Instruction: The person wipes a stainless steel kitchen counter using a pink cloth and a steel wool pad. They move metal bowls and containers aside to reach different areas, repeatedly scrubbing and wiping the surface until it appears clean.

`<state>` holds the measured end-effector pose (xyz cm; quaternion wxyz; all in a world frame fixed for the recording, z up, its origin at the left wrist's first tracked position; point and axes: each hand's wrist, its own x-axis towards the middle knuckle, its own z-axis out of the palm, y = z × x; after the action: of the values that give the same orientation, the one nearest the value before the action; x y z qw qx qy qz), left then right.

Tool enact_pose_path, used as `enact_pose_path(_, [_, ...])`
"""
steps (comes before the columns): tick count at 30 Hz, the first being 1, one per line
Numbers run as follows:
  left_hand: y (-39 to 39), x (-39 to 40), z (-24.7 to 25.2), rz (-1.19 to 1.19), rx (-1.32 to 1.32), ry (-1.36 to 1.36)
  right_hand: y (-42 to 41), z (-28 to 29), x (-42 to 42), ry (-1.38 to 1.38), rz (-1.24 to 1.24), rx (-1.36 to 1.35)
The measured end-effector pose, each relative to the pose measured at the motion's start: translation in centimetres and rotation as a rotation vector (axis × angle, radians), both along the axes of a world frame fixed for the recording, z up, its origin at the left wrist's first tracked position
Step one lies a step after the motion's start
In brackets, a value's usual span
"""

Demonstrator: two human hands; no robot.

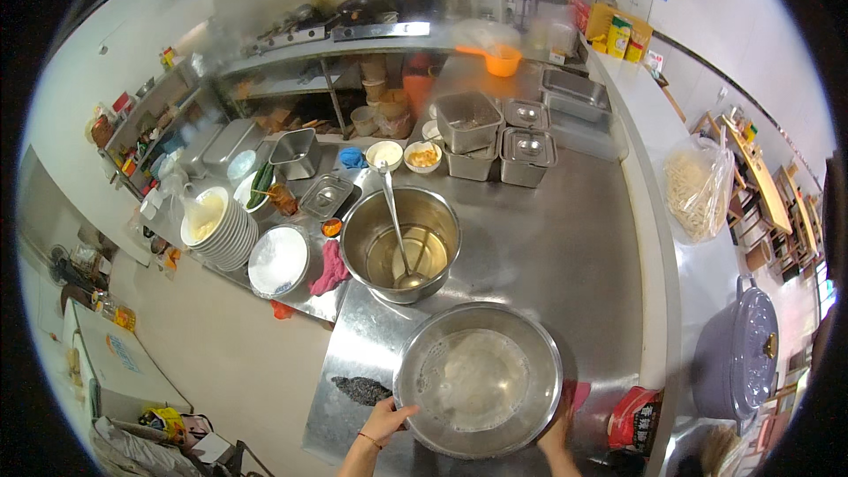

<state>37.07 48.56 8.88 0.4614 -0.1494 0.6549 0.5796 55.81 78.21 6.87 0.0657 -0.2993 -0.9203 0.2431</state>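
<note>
A wide stainless steel bowl [544, 371] with cloudy, foamy liquid [477, 377] inside is right before me at the counter's near edge. My left hand [387, 419] grips its left rim, thumb on top. On the lower right side my right hand [558, 429] holds the bowl, its fingers partly hidden by the wall. Just behind the bowl stands a deep steel pot [354, 245] with a little clear yellowish liquid, and a ladle [397, 225] leans in it. A dark scouring pad [361, 389] lies beside my left hand. Something pink [581, 395] shows beyond my right hand.
Left of the pot are a pink cloth [329, 268], a white bowl [279, 261] and stacked bowls [228, 238]. Lidded steel containers [528, 156] stand farther back. A raised ledge [652, 291] on the right carries a purple casserole [732, 351] and a bag of noodles [697, 192].
</note>
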Motion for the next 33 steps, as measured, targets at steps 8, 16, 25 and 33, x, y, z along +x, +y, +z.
enact_pose_path(8, [-0.4,-8.3,1.3,0.34,0.105,0.333,-13.9,-3.4,8.6,0.06,0.042,-0.083])
enact_pose_path(16, [7.8,-21.0,1.7,0.656,0.263,0.15,-12.8,-5.4,7.5,0.731,-0.679,-0.721])
enact_pose_path(25, [7.6,-22.8,0.9,0.617,0.284,0.256,2.5,1.2,5.6,1.461,-0.692,-1.852])
enact_pose_path(33, [10.4,-21.6,8.5,0.393,0.369,0.279,10.6,4.7,-7.4,1.453,-0.615,-1.957])
